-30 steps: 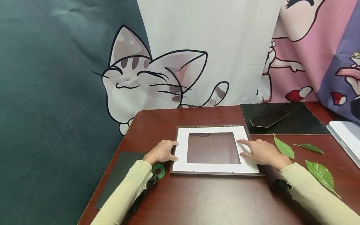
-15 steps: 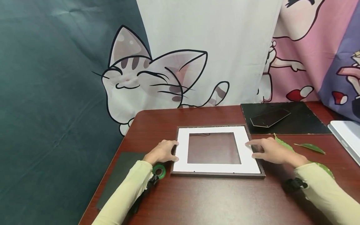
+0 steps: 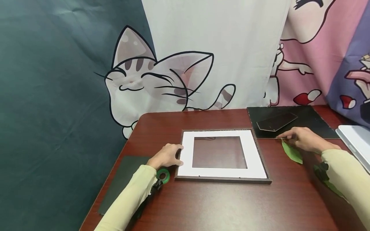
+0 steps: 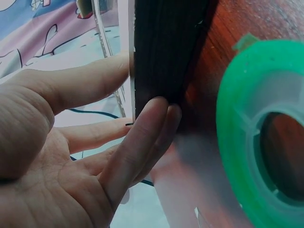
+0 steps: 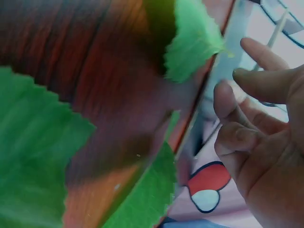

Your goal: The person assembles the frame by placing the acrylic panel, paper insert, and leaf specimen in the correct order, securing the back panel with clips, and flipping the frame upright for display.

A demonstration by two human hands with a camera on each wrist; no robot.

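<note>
A dark-edged picture frame (image 3: 222, 179) with a white mat (image 3: 187, 154) lies flat on the brown table. At its left edge the left hand (image 3: 166, 156) holds the rail; in the left wrist view the thumb of the left hand (image 4: 71, 142) meets the pale face and other fingers lie against the dark side (image 4: 156, 52). The right hand (image 3: 306, 139) is over the stem end of a green leaf (image 3: 292, 152). In the right wrist view, the right hand (image 5: 266, 142) has thumb and index finger extended beside the leaf (image 5: 194, 42), other fingers bent, holding nothing.
Green tape (image 3: 163, 175) sits beside the left wrist, near a dark sheet (image 3: 121, 179). A black board (image 3: 306, 118) with a dark cut piece (image 3: 276, 122) lies at the back right, near a white object (image 3: 355, 141). Another leaf (image 3: 335, 187) shows below the right sleeve.
The right hand has left the frame's right side and moved right and back, to the leaf's stem. Its sleeve now covers other leaves. The left hand and the frame have stayed put.
</note>
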